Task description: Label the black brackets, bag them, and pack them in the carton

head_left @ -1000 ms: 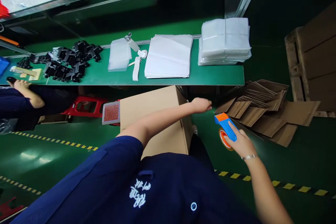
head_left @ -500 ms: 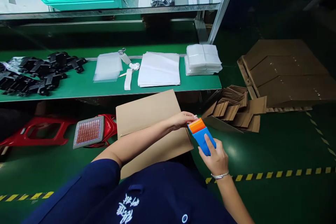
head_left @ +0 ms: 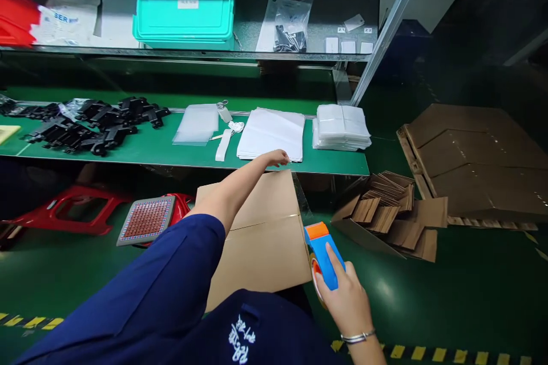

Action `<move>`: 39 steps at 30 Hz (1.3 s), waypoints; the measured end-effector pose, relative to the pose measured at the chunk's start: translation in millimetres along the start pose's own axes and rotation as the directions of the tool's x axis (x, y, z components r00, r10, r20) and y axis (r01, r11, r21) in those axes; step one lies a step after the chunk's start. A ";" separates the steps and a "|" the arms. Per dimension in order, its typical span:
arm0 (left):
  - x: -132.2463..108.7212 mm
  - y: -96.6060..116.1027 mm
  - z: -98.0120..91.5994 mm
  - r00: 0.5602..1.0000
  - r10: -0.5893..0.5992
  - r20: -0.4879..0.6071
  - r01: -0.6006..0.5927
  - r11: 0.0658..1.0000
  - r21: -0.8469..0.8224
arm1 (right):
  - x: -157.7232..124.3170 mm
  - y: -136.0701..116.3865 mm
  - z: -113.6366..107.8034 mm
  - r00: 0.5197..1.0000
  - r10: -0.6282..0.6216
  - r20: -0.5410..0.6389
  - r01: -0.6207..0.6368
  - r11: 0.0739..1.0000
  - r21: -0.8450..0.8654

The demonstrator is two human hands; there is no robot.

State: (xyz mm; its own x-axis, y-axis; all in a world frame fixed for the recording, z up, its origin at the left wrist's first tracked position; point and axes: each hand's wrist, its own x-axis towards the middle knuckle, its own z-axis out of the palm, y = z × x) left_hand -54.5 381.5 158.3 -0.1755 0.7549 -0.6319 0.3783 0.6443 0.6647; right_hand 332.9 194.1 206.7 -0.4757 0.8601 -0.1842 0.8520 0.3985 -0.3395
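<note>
My right hand (head_left: 346, 291) is wrapped round a blue and orange tape dispenser (head_left: 327, 256), its roll partly hidden below. It is beside the right edge of a brown cardboard box (head_left: 265, 239), which lies in front of my body. Beyond the box's far edge, at the bench front, my left hand (head_left: 277, 158) is closed with its fingers bent. From there a clear, glossy strip of tape (head_left: 303, 197) seems to run to the dispenser. The pinched end is too small to see. A stack of white sheets (head_left: 272, 132) lies just behind my left hand.
On the green bench (head_left: 166, 154) are black plastic parts (head_left: 98, 125), clear sheets (head_left: 197, 124) and a pile of white bags (head_left: 341, 126). A carton of folded cardboard (head_left: 385, 205) stands right, near a pallet (head_left: 471, 220). Left is a red stool (head_left: 85, 211). A teal bin (head_left: 186, 11) sits on the shelf.
My left hand has moved away from the dispenser, forward and left to the bench edge. The dispenser is now lower beside the box, showing its roll. The view has tilted up and left.
</note>
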 end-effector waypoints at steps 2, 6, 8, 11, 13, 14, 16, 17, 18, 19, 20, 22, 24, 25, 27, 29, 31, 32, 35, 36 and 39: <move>7.6 -8.4 5.8 1.000 -0.004 -0.021 0.006 0.996 0.094 | 5.2 -5.6 6.2 1.000 0.008 0.002 -0.008 1.000 0.013; 3.9 -15.0 29.6 0.987 0.047 -0.156 -0.005 0.964 0.264 | 9.7 -15.9 10.0 1.000 0.018 0.024 -0.018 1.000 0.005; -4.1 -16.9 42.0 0.969 0.076 -0.233 0.009 0.940 0.341 | 10.3 -20.8 6.9 0.999 0.029 0.029 -0.028 0.999 -0.014; -18.9 -24.1 59.5 0.951 0.105 -0.289 0.038 0.893 0.449 | -0.8 -21.3 -2.1 0.999 0.050 0.020 -0.048 0.997 -0.066; -25.8 -31.3 66.5 0.946 0.127 -0.297 0.047 0.856 0.515 | -26.6 -10.6 -10.2 0.998 0.044 0.042 -0.040 0.994 -0.103; -27.0 -34.7 67.9 0.944 0.140 -0.297 0.047 0.838 0.543 | -46.6 -2.1 -14.9 0.997 0.040 0.067 -0.032 0.993 -0.116; -24.6 -39.4 66.8 0.942 0.167 -0.291 0.039 0.807 0.589 | -96.9 16.2 -25.1 0.990 0.057 0.128 -0.039 0.990 -0.137; -22.2 -40.3 65.4 0.941 0.183 -0.284 0.028 0.795 0.606 | -123.9 23.8 -29.9 0.984 0.089 0.157 -0.066 0.987 -0.149; -20.5 -40.0 64.6 0.940 0.203 -0.275 0.012 0.785 0.619 | -149.0 29.4 -33.6 0.975 0.128 0.180 -0.098 0.981 -0.165; -20.9 -38.6 65.0 0.936 0.227 -0.270 -0.007 0.778 0.628 | -170.5 32.8 -35.6 0.965 0.166 0.203 -0.130 0.975 -0.180; -24.6 -36.5 67.9 0.929 0.253 -0.272 -0.025 0.772 0.635 | -186.9 34.1 -35.5 0.954 0.201 0.222 -0.158 0.968 -0.196; -45.0 -32.4 84.0 0.897 0.374 -0.233 -0.141 0.745 0.652 | -202.7 32.1 -29.0 0.932 0.253 0.261 -0.195 0.954 -0.229; -82.2 -33.3 116.9 0.801 0.598 -0.002 -0.451 0.606 0.655 | -200.2 26.3 -17.1 0.906 0.288 0.309 -0.212 0.942 -0.259; -104.8 -37.3 138.5 0.675 0.707 0.211 -0.663 0.455 0.595 | -195.3 22.7 -10.5 0.892 0.304 0.334 -0.218 0.938 -0.271; -150.2 -52.9 185.3 0.293 0.692 0.659 -0.945 0.105 0.309 | -184.7 15.2 1.6 0.862 0.328 0.386 -0.229 0.932 -0.280; -185.7 -75.4 226.0 0.103 0.561 0.821 -0.988 -0.038 0.150 | -179.5 9.1 10.2 0.836 0.350 0.421 -0.250 0.928 -0.275; -205.3 -98.3 252.2 0.082 0.482 0.872 -0.987 -0.081 0.137 | -182.9 6.9 13.9 0.820 0.378 0.430 -0.283 0.921 -0.269; -209.5 -108.1 259.7 0.101 0.470 0.877 -0.983 -0.088 0.160 | -187.8 7.6 13.7 0.817 0.393 0.422 -0.300 0.915 -0.270; -210.9 -127.7 267.5 0.172 0.508 0.844 -0.963 -0.094 0.253 | -210.4 16.9 6.7 0.837 0.421 0.350 -0.336 0.900 -0.278; -210.7 -131.2 267.7 0.196 0.529 0.826 -0.953 -0.095 0.287 | -218.5 21.3 3.3 0.853 0.415 0.315 -0.336 0.900 -0.276; -213.8 -136.9 265.1 0.254 0.560 0.789 -0.921 -0.109 0.374 | -234.9 33.1 -4.2 0.907 0.361 0.218 -0.304 0.918 -0.255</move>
State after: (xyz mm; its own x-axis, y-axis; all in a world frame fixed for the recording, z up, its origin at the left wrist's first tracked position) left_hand 172.2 99.4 96.8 0.8841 0.4557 -0.1031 0.4602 -0.8113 0.3606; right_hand 473.8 6.5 242.6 -0.1717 0.8541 -0.4910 0.9824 0.1859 -0.0200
